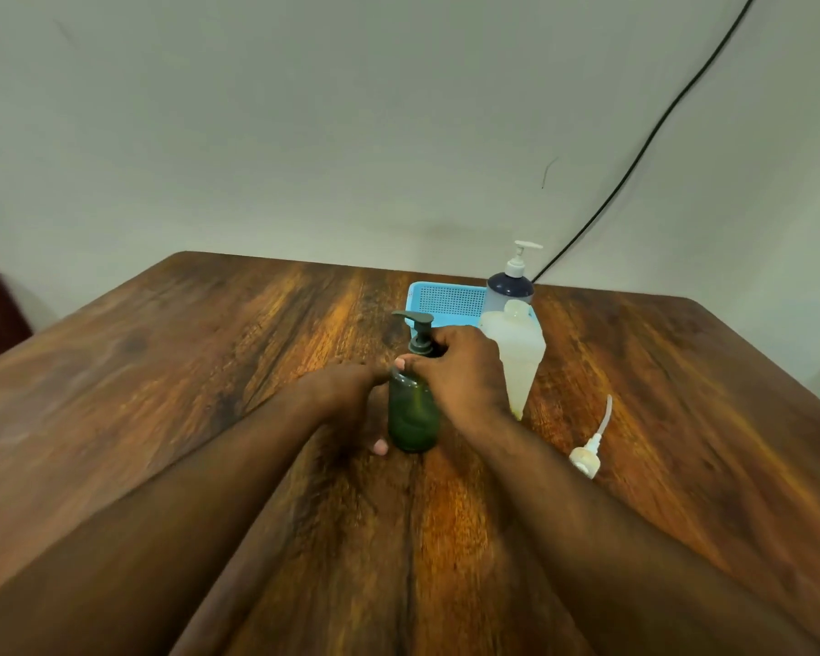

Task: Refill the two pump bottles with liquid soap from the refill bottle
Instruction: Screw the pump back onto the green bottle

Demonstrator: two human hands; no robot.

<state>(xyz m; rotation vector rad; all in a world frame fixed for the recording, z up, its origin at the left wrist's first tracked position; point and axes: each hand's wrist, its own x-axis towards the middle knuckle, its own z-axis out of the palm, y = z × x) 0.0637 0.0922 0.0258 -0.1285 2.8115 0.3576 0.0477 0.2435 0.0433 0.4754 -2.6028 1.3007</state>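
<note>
A brown wood-grain counter (pixel 209 371) carries an upright green pump bottle (pixel 413 414), a translucent white refill bottle (pixel 517 362) just beside it and a light blue perforated plastic tray (pixel 446 300) behind. A loose white pump head (pixel 588 454) with its tube lies on the counter to the right. A dark blue pump bottle with a white pump (pixel 510 288) stands at the tray's right end.

Refill bottle (pixel 517 357) right of pump bottle (pixel 413 409), perhaps touching basket (pixel 446 300).

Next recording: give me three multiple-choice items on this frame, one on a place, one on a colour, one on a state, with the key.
1. Where does the loose white pump cap with tube lie?
A. in the tray
B. on the wooden table
C. on the refill bottle

2. What colour is the plastic mesh tray?
A. red
B. light blue
C. black

3. What does the right hand do?
A. grips the green pump bottle at its collar
B. lies flat
C. lifts the tray

Key: 1 B, it rests on bare wood; 2 B, blue behind the bottle; 3 A, fingers curl round the collar.
</note>
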